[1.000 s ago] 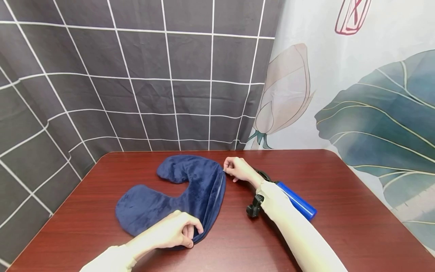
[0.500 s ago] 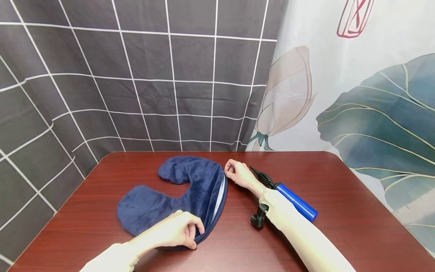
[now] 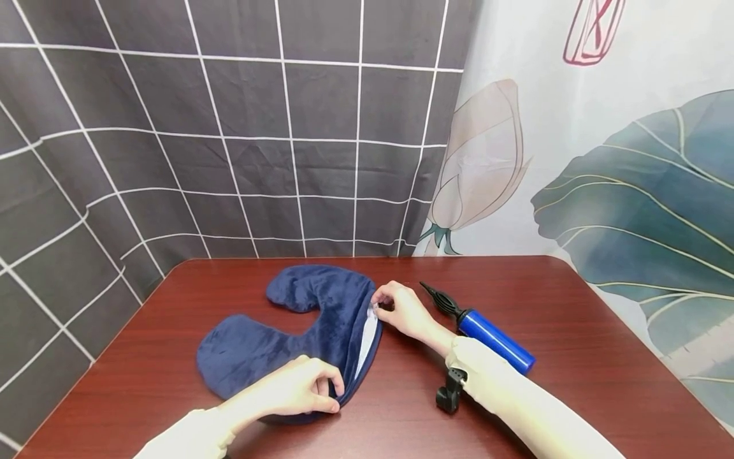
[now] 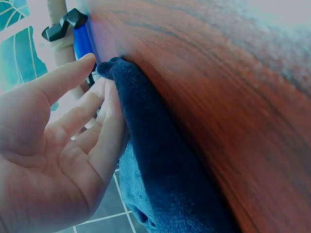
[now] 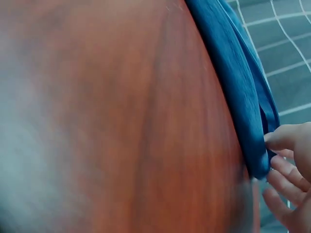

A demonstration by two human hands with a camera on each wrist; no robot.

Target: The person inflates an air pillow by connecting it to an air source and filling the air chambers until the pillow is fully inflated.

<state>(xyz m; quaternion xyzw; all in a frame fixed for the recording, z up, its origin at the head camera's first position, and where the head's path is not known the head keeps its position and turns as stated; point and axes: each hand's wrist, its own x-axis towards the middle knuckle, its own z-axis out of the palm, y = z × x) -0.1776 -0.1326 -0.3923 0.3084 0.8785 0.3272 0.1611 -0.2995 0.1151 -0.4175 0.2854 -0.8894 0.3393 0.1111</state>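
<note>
On my feed the navy U-shaped pillow [image 3: 246, 344] lies on the red-brown table [image 3: 516, 287], left of ctr, curved back toward the R arm & both ends pointing left in the head view. A long slit runs along that back w/ a white strip [image 3: 367, 344] showing in it. I've got the R hand [image 3: 407, 312] at the slit's far end, thumb & index pinching the pillow's edge, other fingers loosely bent. L hand [image 3: 301, 386] is at the near end: fingertips touch the fabric, thumb right by it, but from my angles I can't tell if it's gripping. Blue pump [image 3: 496, 341] w/ black tapered nozzle lies just past the R forearm, nozzle pointing away from the person. Black camera [image 3: 450, 390] sits at the R wrist, against the cream sleeve [image 3: 504, 389]. Bkgd: dk grey curtain [image 3: 229, 95] w/ white grid lines, plus a white curtain [image 3: 550, 38] w/ bud & leaf print.
</note>
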